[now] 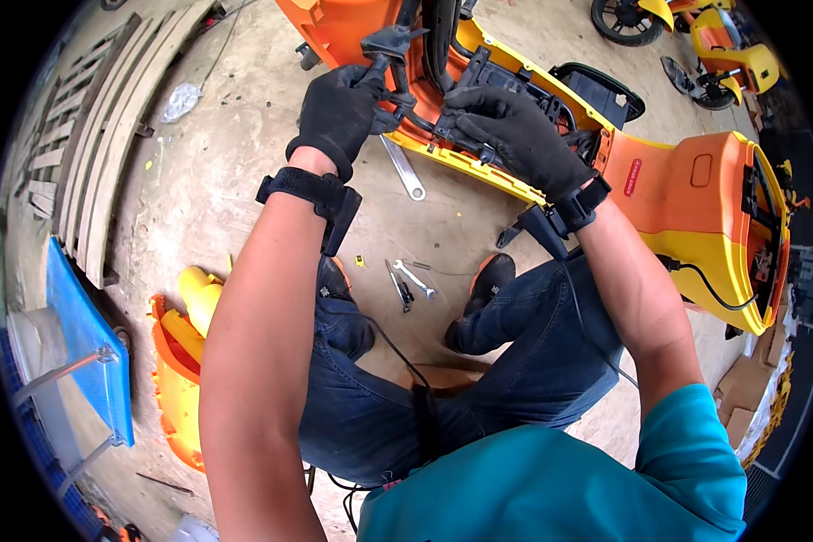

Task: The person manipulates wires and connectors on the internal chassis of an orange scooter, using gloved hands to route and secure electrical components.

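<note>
Left hand point(337, 113), in a black glove, is wrapped around a black fitting point(388, 43) at the left part of an orange-and-yellow scooter body point(668, 194), which stretches ahead and to the right. The right hand point(535, 137), gloved alike, has its fingers curled at the dark inner frame point(492, 74); whether they pinch anything, I cannot tell from this angle. Below, the floor point(262, 108) bears a large wrench point(405, 170), a smaller wrench point(414, 278) and a slim tool point(397, 285). Farther left are pale wooden slats point(117, 135).
</note>
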Available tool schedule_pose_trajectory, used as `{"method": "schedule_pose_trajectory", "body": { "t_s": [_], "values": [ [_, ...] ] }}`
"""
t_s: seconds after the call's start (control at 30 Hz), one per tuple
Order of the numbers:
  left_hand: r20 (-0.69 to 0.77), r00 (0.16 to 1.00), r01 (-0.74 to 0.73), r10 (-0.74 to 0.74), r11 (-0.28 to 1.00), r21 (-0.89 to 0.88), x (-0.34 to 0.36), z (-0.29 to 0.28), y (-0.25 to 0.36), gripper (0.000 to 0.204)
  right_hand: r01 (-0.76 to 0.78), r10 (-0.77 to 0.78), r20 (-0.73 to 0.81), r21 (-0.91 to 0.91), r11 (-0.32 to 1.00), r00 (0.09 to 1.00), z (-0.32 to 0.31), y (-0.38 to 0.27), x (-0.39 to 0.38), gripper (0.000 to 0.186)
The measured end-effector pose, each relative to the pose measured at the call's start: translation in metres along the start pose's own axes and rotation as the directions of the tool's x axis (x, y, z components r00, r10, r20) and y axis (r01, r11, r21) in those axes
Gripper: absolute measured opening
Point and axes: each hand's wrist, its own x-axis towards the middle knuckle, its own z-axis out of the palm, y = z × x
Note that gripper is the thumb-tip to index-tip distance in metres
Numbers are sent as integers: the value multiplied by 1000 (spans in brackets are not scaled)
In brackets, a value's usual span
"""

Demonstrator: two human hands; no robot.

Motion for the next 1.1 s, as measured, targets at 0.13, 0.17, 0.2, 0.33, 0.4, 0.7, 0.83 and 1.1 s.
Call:
{"method": "schedule_pose_trajectory", "body": {
  "t_s": [0.13,0.17,0.2,0.33,0.4,0.7,0.83,1.1],
  "values": [
    [0,999,45,-45,998,-34,-6,1,7,23,-62,60,29,53,997,998,4,0,3,28],
    [-7,1000,23,-23,1000,7,-3,0,2,24,-106,102,43,89,990,994,5,0,3,28],
    [-10,1000,1,-1,999,47,-1,-1,1,24,-98,95,48,51,994,994,6,0,3,28],
    [2,1000,1,-2,1000,20,-1,1,-2,24,-33,36,65,-48,998,997,7,1,5,29],
    [-2,1000,23,-23,999,-31,-2,1,-1,24,-9,14,60,-81,997,998,8,-1,5,29],
    [-4,999,38,-38,997,-63,-7,1,5,25,-214,215,12,-27,976,977,6,25,23,26],
    [-1,999,52,-52,997,-62,-9,4,11,23,-291,302,-16,223,930,953,6,53,34,22],
    [8,997,74,-74,996,-54,-6,3,8,22,-239,290,-57,430,871,955,23,95,55,18]
  ]
}}
